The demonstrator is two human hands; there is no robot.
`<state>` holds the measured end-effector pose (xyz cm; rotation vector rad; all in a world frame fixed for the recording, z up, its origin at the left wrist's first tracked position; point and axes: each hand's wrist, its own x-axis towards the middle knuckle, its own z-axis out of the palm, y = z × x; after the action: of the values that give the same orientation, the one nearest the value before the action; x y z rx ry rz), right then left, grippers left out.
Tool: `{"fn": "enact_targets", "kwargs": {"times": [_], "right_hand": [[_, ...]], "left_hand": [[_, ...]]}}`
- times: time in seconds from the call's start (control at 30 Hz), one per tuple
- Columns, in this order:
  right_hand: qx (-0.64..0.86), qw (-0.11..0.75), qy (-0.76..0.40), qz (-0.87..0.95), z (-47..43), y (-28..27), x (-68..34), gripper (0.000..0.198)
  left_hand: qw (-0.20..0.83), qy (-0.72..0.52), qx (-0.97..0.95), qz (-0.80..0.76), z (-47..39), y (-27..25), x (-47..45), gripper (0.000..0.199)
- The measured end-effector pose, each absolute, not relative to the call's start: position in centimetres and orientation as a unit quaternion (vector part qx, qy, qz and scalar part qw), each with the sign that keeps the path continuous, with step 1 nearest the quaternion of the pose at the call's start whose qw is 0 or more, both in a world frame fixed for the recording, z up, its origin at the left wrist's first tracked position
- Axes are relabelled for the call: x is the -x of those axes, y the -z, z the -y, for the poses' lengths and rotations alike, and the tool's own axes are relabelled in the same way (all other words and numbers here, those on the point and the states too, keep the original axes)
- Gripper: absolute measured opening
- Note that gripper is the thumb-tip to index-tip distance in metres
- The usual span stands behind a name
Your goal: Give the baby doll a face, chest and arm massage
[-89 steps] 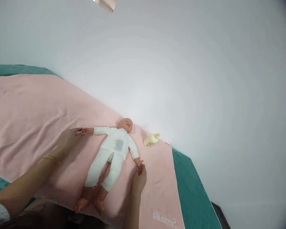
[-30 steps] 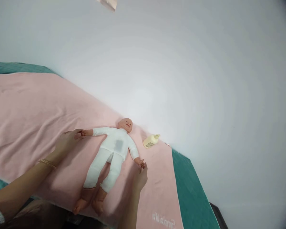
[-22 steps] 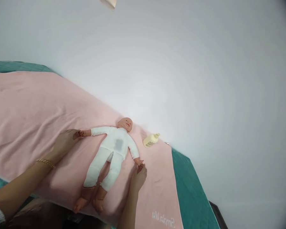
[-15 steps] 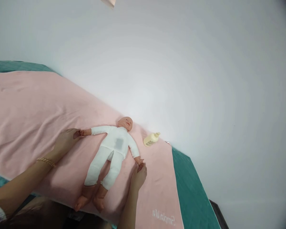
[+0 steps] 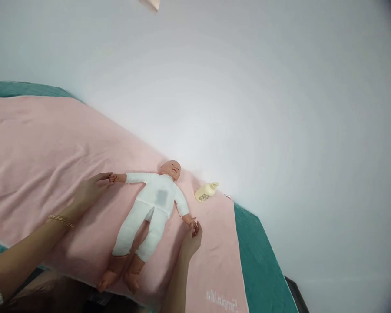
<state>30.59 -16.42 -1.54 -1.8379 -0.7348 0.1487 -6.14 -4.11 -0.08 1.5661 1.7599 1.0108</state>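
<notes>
A baby doll [image 5: 156, 198] with a white cloth body lies on its back on a pink blanket [image 5: 52, 139], arms spread and legs toward me. My left hand [image 5: 91, 190], with a gold chain bracelet [image 5: 61, 221] at the wrist, reaches the doll's fist on the left side. Its thumb and fingers are apart, with the fingertips at the edge of that fist. On the other side my right hand [image 5: 191, 241] has thumb and fingertips around the doll's other hand [image 5: 192, 221]. A grey patch marks the doll's chest.
A pale yellow pump bottle [image 5: 206, 192] lies tilted on the blanket, right of the doll's head. Green quilted cloth [image 5: 263, 256] shows beyond the blanket's right edge. A white wall [image 5: 247, 108] rises directly behind.
The fingers of my left hand have parted from the doll's fist, which now shows more fully. My right hand stays at the doll's other hand, its fingers slightly shifted.
</notes>
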Motion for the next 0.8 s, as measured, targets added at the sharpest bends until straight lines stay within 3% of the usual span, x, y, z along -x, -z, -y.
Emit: {"fn": "enact_targets", "kwargs": {"times": [0.2, 0.4, 0.6, 0.8], "right_hand": [[0.719, 0.625, -0.038, 0.303, 12.7, -2.3, -31.0, 0.046], [0.653, 0.647, -0.081, 0.386, 4.1, -5.1, -33.5, 0.042], [0.633, 0.589, -0.2, 0.461, -4.6, -5.4, -35.7, 0.026], [0.663, 0.488, -0.306, 0.479, -9.0, -3.2, -37.4, 0.023]], "left_hand": [[0.301, -0.518, -0.532, -0.598, 2.0, -2.6, 3.6, 0.049], [0.333, -0.558, -0.578, -0.494, -6.3, -5.4, -0.9, 0.048], [0.421, -0.479, -0.614, -0.464, -14.7, -4.9, -5.2, 0.034], [0.463, -0.384, -0.628, -0.495, -18.2, -2.0, -6.0, 0.022]]}}
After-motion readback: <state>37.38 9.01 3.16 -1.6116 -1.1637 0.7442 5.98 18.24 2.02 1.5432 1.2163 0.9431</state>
